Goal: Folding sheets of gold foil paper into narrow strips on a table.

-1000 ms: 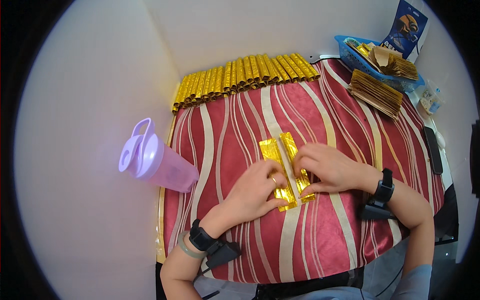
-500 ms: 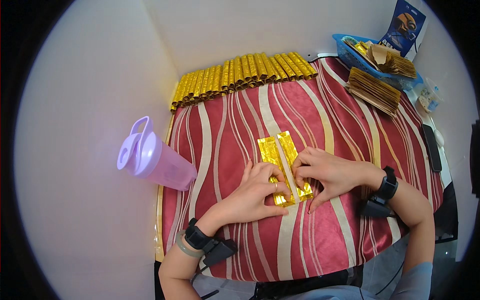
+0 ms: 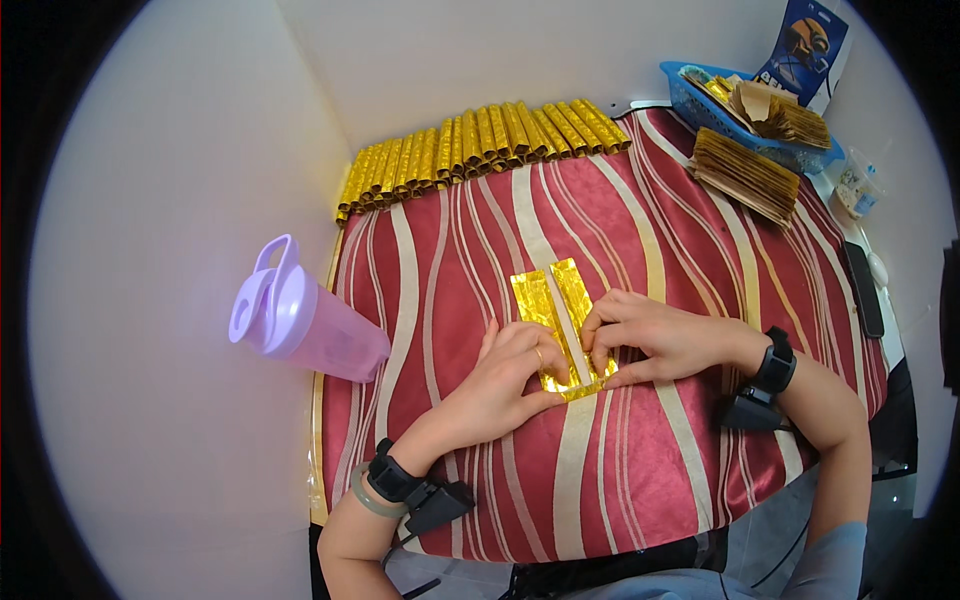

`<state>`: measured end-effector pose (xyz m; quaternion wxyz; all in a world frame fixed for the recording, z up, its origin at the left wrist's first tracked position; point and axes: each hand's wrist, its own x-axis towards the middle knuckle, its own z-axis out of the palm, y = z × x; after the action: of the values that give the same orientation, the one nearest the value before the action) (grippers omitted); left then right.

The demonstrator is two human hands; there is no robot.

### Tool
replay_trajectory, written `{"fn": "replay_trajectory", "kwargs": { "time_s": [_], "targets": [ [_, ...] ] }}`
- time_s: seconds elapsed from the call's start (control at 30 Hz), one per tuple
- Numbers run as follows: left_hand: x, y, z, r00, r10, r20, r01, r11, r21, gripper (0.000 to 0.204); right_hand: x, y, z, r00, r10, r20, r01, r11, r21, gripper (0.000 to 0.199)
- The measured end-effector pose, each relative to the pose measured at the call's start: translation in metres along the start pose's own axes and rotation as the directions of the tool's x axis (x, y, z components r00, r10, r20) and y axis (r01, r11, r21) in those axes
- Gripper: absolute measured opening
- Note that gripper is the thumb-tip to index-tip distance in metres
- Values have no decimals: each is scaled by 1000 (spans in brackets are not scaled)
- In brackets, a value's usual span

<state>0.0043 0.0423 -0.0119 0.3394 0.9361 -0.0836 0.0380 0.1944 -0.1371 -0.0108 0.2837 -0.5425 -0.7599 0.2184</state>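
A sheet of gold foil paper lies on the striped cloth in front of me, its two long sides folded inward so a pale strip runs between them. My left hand grips its near left corner, fingertips on top and thumb at the near edge. At the near right corner, my right hand pinches the paper between thumb and curled fingers. That near edge is turned up in a narrow fold between both thumbs. My fingers partly hide the lower half of the paper.
Many gold foil rolls are stacked along the back. A purple shaker bottle lies tilted at left. At the back right are a blue basket, a stack of brown and gold paper, a plastic cup and a dark phone.
The near edge of the gold foil paper has been lifted and turned inward. My right thumb has moved up from the cloth onto that edge; my left thumb has shifted slightly up with it.
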Motion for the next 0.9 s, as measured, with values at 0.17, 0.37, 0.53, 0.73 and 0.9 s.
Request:
{"fn": "replay_trajectory", "kwargs": {
  "time_s": [0.17, 0.37, 0.53, 0.73, 0.9],
  "targets": [
    [0, 5, -6, 997, -49, 51, 49, 999, 4, 15, 0, -1, -2, 1000, 10, 0, -10, 999, 35, 20],
    [-2, 6, -16, 988, 152, -13, -139, 931, 338, 19, -4, -17, -15, 993, -113, -17, 108, 975, -193, 25],
    [1, 16, -14, 982, 107, -155, -17, 872, 490, 19, 2, -47, 11, 992, -122, -36, 113, 976, -187, 26],
    [0, 3, -4, 988, 83, -129, -40, 952, 304, 25, 4, -33, -5, 998, 21, -59, -26, 996, -83, 21],
    [2, 4, 1, 990, 97, -103, -68, 963, 260, 30, 5, -20, 2, 997, 6, -74, -16, 990, -140, 22]
  ]
}}
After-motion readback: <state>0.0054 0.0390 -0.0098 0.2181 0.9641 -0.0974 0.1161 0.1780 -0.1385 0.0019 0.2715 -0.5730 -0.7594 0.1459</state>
